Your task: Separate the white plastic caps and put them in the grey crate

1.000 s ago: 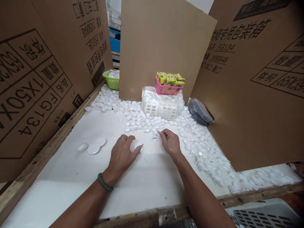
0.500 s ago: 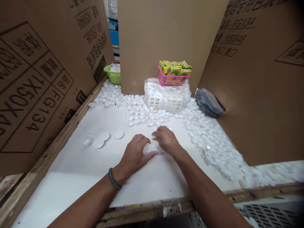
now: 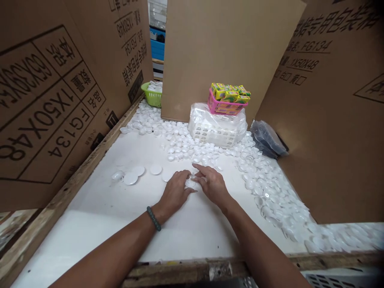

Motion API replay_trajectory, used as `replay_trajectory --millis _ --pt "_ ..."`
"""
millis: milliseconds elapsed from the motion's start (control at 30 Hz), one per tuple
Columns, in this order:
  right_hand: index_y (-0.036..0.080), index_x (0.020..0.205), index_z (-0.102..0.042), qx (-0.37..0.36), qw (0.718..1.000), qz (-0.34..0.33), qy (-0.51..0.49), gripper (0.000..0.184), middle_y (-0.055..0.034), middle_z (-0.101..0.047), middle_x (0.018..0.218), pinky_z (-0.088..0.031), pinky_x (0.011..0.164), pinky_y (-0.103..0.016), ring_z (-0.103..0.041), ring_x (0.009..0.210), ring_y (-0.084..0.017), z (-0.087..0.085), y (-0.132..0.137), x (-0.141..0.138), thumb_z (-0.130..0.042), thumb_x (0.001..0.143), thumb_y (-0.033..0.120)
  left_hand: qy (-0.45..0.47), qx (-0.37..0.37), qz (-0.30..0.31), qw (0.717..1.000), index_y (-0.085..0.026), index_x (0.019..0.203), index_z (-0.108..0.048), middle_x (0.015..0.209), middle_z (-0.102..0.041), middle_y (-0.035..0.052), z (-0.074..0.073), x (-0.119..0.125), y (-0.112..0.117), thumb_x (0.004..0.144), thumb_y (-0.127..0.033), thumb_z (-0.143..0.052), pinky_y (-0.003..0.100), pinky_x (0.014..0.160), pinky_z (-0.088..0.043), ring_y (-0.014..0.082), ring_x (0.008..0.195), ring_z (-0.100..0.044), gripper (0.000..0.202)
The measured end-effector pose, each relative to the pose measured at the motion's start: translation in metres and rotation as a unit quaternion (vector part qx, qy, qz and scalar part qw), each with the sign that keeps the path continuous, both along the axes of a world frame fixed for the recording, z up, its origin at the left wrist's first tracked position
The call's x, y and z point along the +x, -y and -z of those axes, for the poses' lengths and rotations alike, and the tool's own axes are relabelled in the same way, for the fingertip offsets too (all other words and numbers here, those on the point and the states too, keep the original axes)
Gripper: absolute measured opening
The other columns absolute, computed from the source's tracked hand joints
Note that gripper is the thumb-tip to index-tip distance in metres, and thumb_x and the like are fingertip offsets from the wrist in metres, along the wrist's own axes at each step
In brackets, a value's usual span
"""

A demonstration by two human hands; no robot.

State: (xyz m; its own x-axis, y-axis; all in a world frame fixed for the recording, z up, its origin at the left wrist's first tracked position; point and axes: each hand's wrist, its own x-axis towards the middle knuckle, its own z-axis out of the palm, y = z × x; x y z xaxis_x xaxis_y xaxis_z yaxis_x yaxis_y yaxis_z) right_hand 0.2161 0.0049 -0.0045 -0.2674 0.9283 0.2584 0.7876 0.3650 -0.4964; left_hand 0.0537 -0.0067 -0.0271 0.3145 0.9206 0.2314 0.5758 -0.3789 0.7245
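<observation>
Both my hands meet at the middle of a white table top [image 3: 99,208]. My left hand [image 3: 175,192], with a dark bead bracelet at the wrist, has its fingers curled onto a small white plastic cap [image 3: 190,183]. My right hand [image 3: 210,183] presses on the same cap from the right, fingers bent over it. A loose heap of white caps [image 3: 192,150] lies just beyond the fingertips. Three flat white discs [image 3: 141,174] lie on the table to the left of my left hand.
Tall printed cardboard sheets [image 3: 60,96] wall the table on the left, back and right. A pink basket of yellow-green boxes [image 3: 228,100] sits on a clear-wrapped pack [image 3: 217,128]. A green basket [image 3: 152,96] and a dark bag [image 3: 267,140] stand at the back. More caps [image 3: 282,208] line the right side.
My right hand drew back from the cap heap and came together with my left hand at the table's middle. Both now close on one cap. A third disc lies at the left.
</observation>
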Motion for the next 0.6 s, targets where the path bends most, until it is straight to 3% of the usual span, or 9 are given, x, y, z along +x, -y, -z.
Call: replay_trajectory --millis 267,467,600 --pt "0.023 0.127 -0.046 0.044 0.993 -0.072 0.088 0.047 -0.0038 -0.063 0.087 -0.046 0.071 -0.024 -0.058 0.081 -0.014 0.004 0.009 -0.012 -0.046 0.083 0.006 0.037 -0.014 -0.034 0.999 -0.021 0.097 -0.041 0.088 -0.053 0.0004 0.008 0.001 -0.004 0.072 -0.013 -0.059 0.027 0.064 -0.044 0.0149 0.075 -0.054 0.032" --pt "0.014 0.133 -0.039 0.106 0.962 -0.108 0.228 0.061 -0.0034 -0.059 0.070 -0.039 0.063 -0.028 -0.051 0.069 -0.017 0.000 0.019 -0.017 -0.039 0.075 -0.005 0.024 -0.009 -0.039 0.999 -0.021 0.096 -0.040 0.083 -0.053 0.0003 0.002 -0.001 0.000 0.073 -0.010 -0.054 0.026 0.062 -0.042 0.0156 0.075 -0.053 0.029" --pt "0.009 0.132 -0.041 0.146 0.943 -0.145 0.260 0.057 -0.0055 -0.059 0.068 -0.036 0.059 -0.031 -0.048 0.065 -0.018 0.004 0.021 -0.019 -0.037 0.076 -0.003 0.006 -0.012 -0.040 0.999 -0.020 0.105 -0.040 0.075 -0.052 -0.0005 0.003 -0.002 0.000 0.074 -0.009 -0.048 0.027 0.062 -0.042 0.0163 0.071 -0.053 0.034"
